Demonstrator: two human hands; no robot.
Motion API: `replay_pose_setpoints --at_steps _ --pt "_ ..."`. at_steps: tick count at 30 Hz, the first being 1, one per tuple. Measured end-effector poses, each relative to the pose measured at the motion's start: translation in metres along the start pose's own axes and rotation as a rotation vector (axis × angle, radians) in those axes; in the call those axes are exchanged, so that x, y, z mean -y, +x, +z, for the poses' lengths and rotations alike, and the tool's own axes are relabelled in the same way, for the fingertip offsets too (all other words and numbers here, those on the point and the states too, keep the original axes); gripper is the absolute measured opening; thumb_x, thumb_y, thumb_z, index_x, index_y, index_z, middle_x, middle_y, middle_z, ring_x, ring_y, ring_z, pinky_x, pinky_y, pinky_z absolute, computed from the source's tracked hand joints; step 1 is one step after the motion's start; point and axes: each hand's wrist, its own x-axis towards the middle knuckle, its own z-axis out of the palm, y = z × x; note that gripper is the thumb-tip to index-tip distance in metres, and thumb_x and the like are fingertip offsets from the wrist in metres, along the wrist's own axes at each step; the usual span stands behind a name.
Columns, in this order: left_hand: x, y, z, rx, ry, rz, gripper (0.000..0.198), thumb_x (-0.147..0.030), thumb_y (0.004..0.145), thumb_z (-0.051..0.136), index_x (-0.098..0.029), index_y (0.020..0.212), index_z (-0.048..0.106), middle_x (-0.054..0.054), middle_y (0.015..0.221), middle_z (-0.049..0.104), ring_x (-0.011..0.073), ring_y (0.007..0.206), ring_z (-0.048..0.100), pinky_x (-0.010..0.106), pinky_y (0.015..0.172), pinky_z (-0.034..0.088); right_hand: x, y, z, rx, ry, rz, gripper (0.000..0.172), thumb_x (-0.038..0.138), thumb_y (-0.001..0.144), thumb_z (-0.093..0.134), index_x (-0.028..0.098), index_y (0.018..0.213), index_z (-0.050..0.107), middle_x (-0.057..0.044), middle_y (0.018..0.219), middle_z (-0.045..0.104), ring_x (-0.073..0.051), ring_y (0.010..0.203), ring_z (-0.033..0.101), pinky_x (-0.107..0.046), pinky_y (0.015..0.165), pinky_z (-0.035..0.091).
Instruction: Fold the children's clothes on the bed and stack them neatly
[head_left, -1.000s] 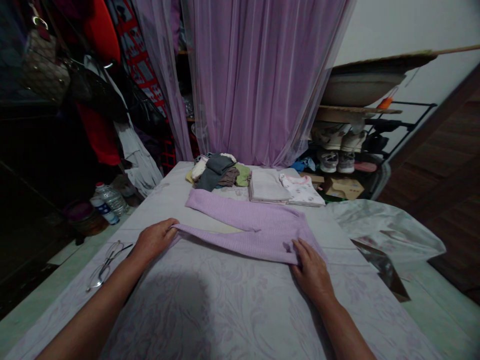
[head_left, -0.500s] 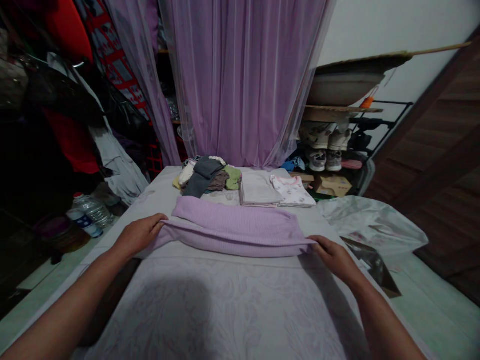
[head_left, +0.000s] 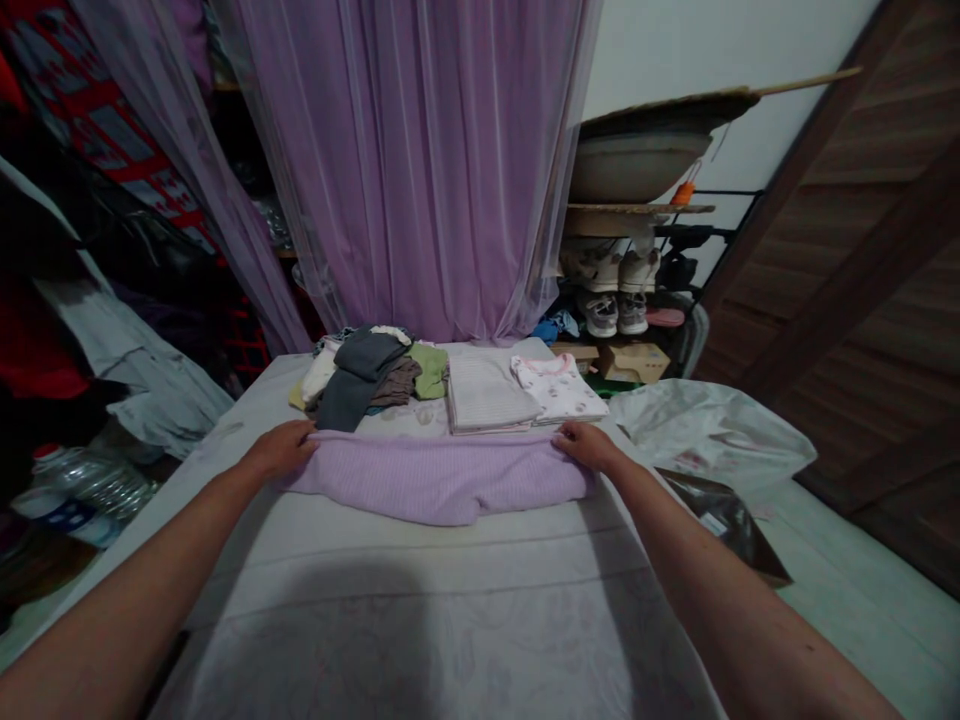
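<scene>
Head cam: both hands were out at arm's length on the sweater (head_left: 439, 482). It was lilac ribbed knit, folded into a flat band lying crosswise on the mattress (head_left: 420, 610). The band sat past the middle of the mattress, just short of the stacks at the far end.

Left hand (head_left: 281, 448): on the sweater's far left corner, fingers together and curled down over the edge, clamped on the cloth. Right hand (head_left: 589, 445): on the far right corner, same posture, fingers together and bent over the edge, gripping it. Both forearms ran in from the bottom corners of the view, and the hands were well apart, one at each end of the band.

Behind the sweater, left to right:
- loose pile of clothes (head_left: 367, 368) in grey, green, brown and white, unfolded, its near edge touching or just short of the sweater (couldn't tell which)
- folded striped cloth (head_left: 487, 392), squared off, just beside the pile
- folded white printed top (head_left: 559, 388), touching the striped cloth, just behind the right hand

Past the mattress hung a sheer purple curtain (head_left: 420, 170). On the right, a clear plastic bag (head_left: 709, 430) lay crumpled beside the mattress, and a rack behind it held shoes (head_left: 615, 300). A water bottle (head_left: 82, 487) lay at far left, in shadow.
</scene>
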Motion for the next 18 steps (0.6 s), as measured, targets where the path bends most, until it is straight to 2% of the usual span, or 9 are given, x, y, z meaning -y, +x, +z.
replay_pose_setpoints --at_steps 2,6,9,13,15,18 --pt "0.003 0.008 0.005 0.065 -0.06 -0.031 0.031 -0.04 0.075 0.047 -0.021 0.092 0.064 0.012 0.11 0.071 0.0281 0.109 0.064 0.035 0.094 0.047 -0.005 0.003 0.003 0.029 0.011 -0.014 0.018 0.034 0.078 0.064 0.019 0.086 0.071 -0.003 0.08 0.072 -0.018 0.075 0.064 -0.024 0.065 0.043" --pt "0.008 0.012 0.004 0.161 -0.062 -0.063 0.035 -0.047 0.075 0.046 -0.021 0.093 0.063 0.008 0.096 0.072 0.0265 0.091 0.068 0.032 0.08 0.05 -0.009 0.006 0.002 0.09 0.056 -0.032 0.03 0.035 0.074 0.069 0.02 0.1 0.071 -0.006 0.094 0.073 -0.021 0.085 0.066 -0.027 0.074 0.047" --pt "0.011 0.007 0.001 0.134 -0.011 -0.089 0.042 -0.049 0.073 0.049 -0.02 0.101 0.06 0.008 0.094 0.071 0.0266 0.085 0.068 0.032 0.074 0.049 -0.008 0.003 -0.002 0.137 0.049 -0.054 0.025 0.038 0.073 0.068 0.019 0.089 0.072 -0.006 0.088 0.073 -0.022 0.082 0.065 -0.029 0.073 0.046" --pt "0.009 -0.006 -0.013 0.127 0.025 -0.076 0.049 -0.047 0.073 0.052 -0.02 0.113 0.058 0.009 0.099 0.071 0.0265 0.088 0.067 0.032 0.074 0.048 -0.004 -0.004 -0.017 0.175 0.1 -0.132 0.021 0.04 0.074 0.063 0.019 0.071 0.066 -0.001 0.07 0.066 -0.017 0.068 0.059 -0.025 0.061 0.041" --pt "0.005 -0.015 -0.027 0.114 0.06 -0.034 0.042 -0.049 0.076 0.049 -0.022 0.106 0.061 0.008 0.099 0.07 0.0265 0.091 0.066 0.032 0.077 0.047 -0.002 -0.008 -0.031 0.099 0.158 -0.179 0.021 0.04 0.072 0.063 0.02 0.068 0.063 0.001 0.065 0.062 -0.015 0.064 0.055 -0.024 0.058 0.04" --pt "0.003 -0.033 -0.054 -0.042 0.118 -0.015 0.038 -0.052 0.082 0.043 -0.021 0.096 0.061 0.008 0.098 0.068 0.0261 0.092 0.063 0.033 0.079 0.046 0.004 -0.018 -0.057 -0.174 0.213 -0.189 0.019 0.039 0.071 0.063 0.02 0.072 0.063 0.002 0.065 0.062 -0.015 0.063 0.054 -0.024 0.057 0.04"
